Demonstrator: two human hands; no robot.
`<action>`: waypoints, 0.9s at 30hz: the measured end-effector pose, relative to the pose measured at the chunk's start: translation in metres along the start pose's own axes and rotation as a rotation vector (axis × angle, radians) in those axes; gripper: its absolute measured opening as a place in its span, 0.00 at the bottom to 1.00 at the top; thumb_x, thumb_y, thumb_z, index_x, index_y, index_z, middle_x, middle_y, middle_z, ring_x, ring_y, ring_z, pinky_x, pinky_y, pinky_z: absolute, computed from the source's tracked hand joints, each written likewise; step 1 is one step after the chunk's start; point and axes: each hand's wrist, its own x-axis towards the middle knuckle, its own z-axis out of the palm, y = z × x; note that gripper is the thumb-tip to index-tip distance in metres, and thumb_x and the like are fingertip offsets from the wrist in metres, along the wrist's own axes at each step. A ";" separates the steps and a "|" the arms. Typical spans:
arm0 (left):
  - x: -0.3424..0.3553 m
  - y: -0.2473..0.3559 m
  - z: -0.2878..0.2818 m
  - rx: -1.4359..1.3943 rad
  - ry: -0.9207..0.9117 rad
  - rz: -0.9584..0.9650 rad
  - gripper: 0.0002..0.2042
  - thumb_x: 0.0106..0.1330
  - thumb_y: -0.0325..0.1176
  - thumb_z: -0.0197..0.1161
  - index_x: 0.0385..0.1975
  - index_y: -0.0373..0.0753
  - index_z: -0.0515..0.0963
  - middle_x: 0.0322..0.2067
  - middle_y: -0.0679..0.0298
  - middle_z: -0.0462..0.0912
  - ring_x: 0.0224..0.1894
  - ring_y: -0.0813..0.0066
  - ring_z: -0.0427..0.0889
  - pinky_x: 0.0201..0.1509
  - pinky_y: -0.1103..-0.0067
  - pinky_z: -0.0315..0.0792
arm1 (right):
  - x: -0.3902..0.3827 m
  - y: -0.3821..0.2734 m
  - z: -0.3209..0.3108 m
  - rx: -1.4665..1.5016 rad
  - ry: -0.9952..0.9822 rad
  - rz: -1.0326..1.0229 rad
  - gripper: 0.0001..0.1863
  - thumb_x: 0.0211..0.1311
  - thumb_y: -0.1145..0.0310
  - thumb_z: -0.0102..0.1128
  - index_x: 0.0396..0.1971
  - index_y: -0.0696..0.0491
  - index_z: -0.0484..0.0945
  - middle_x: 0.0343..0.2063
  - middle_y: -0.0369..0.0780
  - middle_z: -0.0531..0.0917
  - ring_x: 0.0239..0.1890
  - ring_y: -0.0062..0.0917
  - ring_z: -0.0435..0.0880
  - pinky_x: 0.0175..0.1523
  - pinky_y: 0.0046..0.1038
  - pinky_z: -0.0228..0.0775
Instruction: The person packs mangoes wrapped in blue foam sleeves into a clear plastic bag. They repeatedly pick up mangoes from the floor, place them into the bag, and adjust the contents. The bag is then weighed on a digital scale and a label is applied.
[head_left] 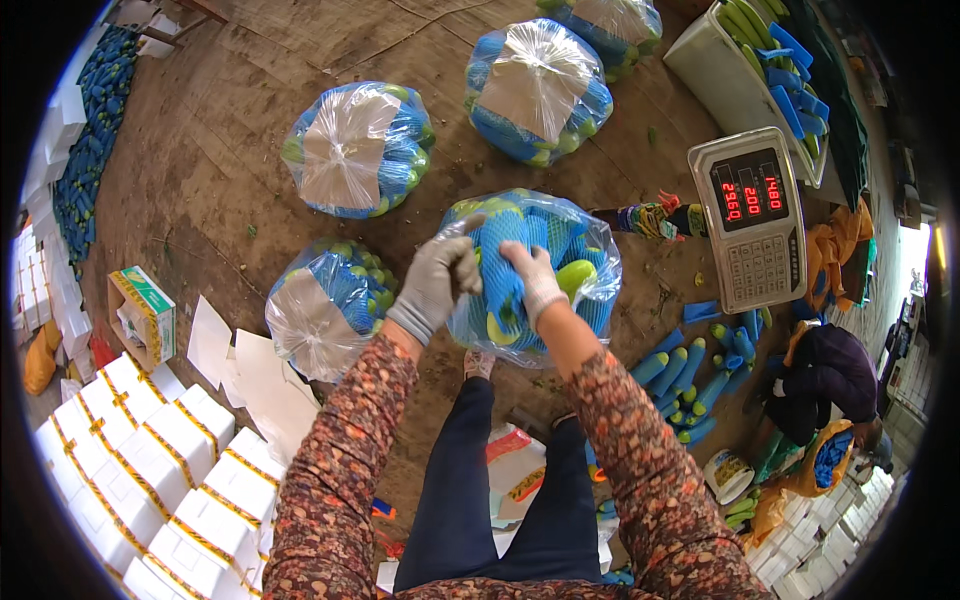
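In front of me stands an open clear plastic bag [606, 262] filled with long green vegetables, zucchini-like, in blue foam nets. My right hand [533, 275], in a pale glove with bare fingertips, grips one netted green vegetable [500, 245] at the top of the bag. At the bag's left side is my left hand [437, 282], in a grey glove. Its fingers are loosely bent and apart, with nothing visible in them. One bare green vegetable [576, 276] shows beside my right hand.
Tied bags [345, 150] of netted vegetables stand ahead and left. A digital scale [750, 220] is at right, before a white crate [700, 60]. Loose netted vegetables [690, 370] lie near a crouching person [830, 375]. White boxes [150, 460] are stacked lower left.
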 end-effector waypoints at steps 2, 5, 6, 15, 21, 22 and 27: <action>-0.003 -0.013 0.010 0.478 0.049 -0.059 0.14 0.74 0.37 0.54 0.47 0.32 0.78 0.19 0.67 0.73 0.20 0.78 0.72 0.28 0.78 0.70 | 0.023 -0.014 0.013 -0.385 0.179 -0.082 0.61 0.53 0.38 0.70 0.75 0.61 0.49 0.57 0.56 0.77 0.57 0.42 0.79 0.61 0.41 0.72; -0.011 -0.027 0.019 0.991 0.091 0.085 0.16 0.69 0.39 0.60 0.45 0.31 0.79 0.31 0.63 0.82 0.31 0.72 0.79 0.40 0.74 0.75 | 0.046 -0.034 0.037 -0.932 0.054 0.129 0.68 0.56 0.31 0.64 0.78 0.57 0.30 0.58 0.57 0.80 0.59 0.47 0.82 0.62 0.39 0.72; -0.014 -0.026 0.018 0.994 0.163 0.032 0.16 0.69 0.39 0.61 0.47 0.31 0.79 0.33 0.63 0.83 0.34 0.73 0.80 0.43 0.74 0.75 | 0.048 -0.040 0.042 -0.994 0.031 0.147 0.69 0.58 0.31 0.63 0.78 0.57 0.27 0.60 0.56 0.79 0.61 0.47 0.81 0.62 0.38 0.73; -0.036 -0.026 0.007 1.197 0.259 0.001 0.31 0.58 0.50 0.71 0.54 0.30 0.77 0.48 0.50 0.83 0.53 0.57 0.81 0.60 0.65 0.72 | -0.066 -0.017 -0.056 -0.944 0.166 -0.507 0.28 0.69 0.49 0.58 0.59 0.55 0.74 0.49 0.52 0.84 0.51 0.49 0.83 0.57 0.42 0.74; -0.048 -0.019 0.027 1.737 0.362 0.180 0.45 0.51 0.59 0.75 0.61 0.28 0.71 0.56 0.47 0.76 0.63 0.47 0.73 0.65 0.59 0.67 | -0.115 0.021 -0.120 -1.000 0.473 -0.567 0.49 0.53 0.44 0.72 0.69 0.58 0.64 0.59 0.52 0.76 0.63 0.49 0.74 0.70 0.48 0.59; -0.047 -0.017 0.029 1.748 0.382 0.144 0.46 0.51 0.59 0.76 0.61 0.28 0.71 0.57 0.46 0.75 0.63 0.47 0.72 0.65 0.60 0.67 | -0.116 0.025 -0.124 -0.978 0.495 -0.543 0.51 0.51 0.44 0.73 0.70 0.58 0.63 0.62 0.52 0.74 0.65 0.48 0.72 0.72 0.50 0.56; -0.042 -0.015 0.014 1.643 0.422 0.209 0.43 0.51 0.58 0.76 0.57 0.26 0.71 0.53 0.45 0.75 0.58 0.48 0.75 0.62 0.63 0.69 | -0.118 0.034 -0.138 -0.932 0.619 -0.591 0.56 0.45 0.44 0.77 0.71 0.57 0.61 0.66 0.50 0.70 0.70 0.46 0.67 0.76 0.52 0.48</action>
